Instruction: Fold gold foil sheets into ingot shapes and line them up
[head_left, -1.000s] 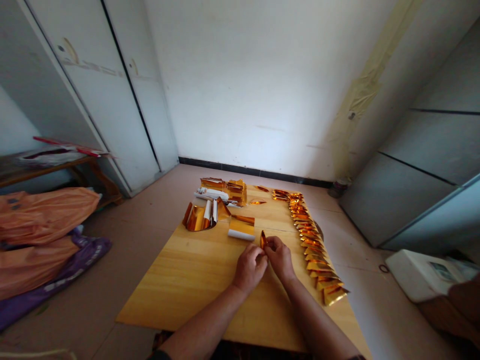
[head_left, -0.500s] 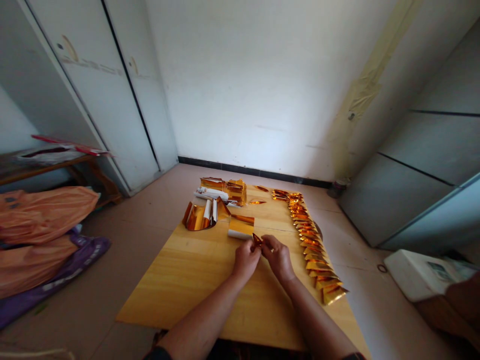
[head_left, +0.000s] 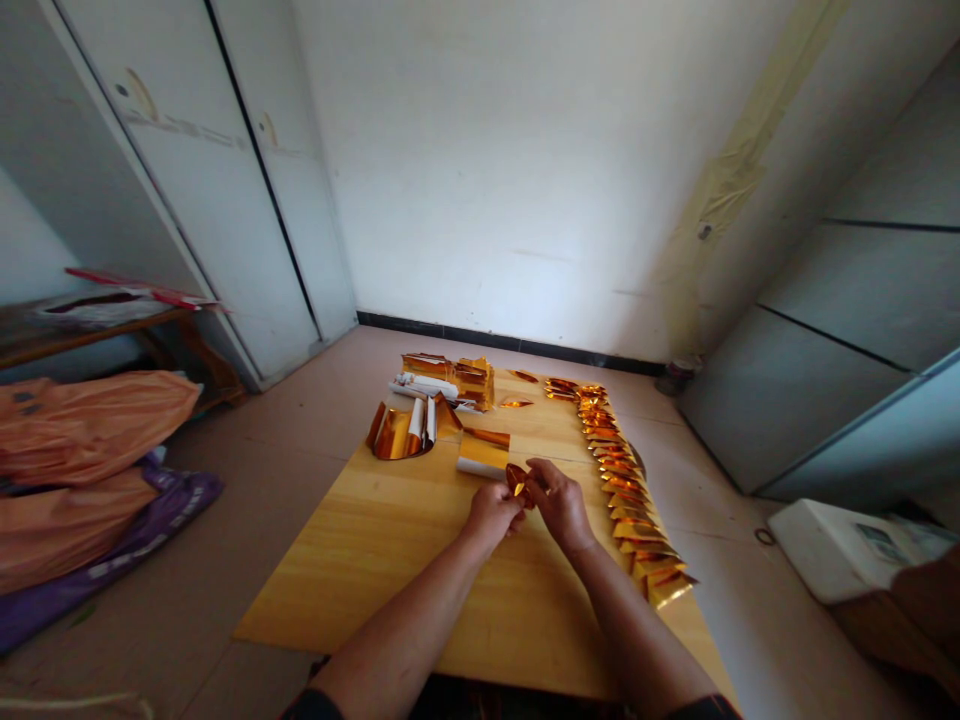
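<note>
Between my hands, above the wooden board [head_left: 360, 560], is a piece of folded gold foil paper [head_left: 516, 480], partly spread into a pointed, hollow shape. My left hand [head_left: 491, 515] grips it from below left, fingers closed. My right hand [head_left: 559, 505] pinches its right side with thumb and fingertips. Just beyond my left hand lies a gold foil sheet [head_left: 485, 452] with a curled white edge. To the right runs a long overlapping row of folded gold foil pieces [head_left: 619, 480].
Curled gold sheets [head_left: 397, 432] and stacked foil paper [head_left: 472, 380] lie at the board's far left. Two loose folded pieces are near the far edge, one of them a slim foil piece [head_left: 515, 404]. A white box [head_left: 832, 550] stands on the floor at right, orange bags [head_left: 90, 420] at left.
The folded foil piece has opened wider and now shows more of its surface. My right hand has risen slightly along it; my left hand has shifted a little lower.
</note>
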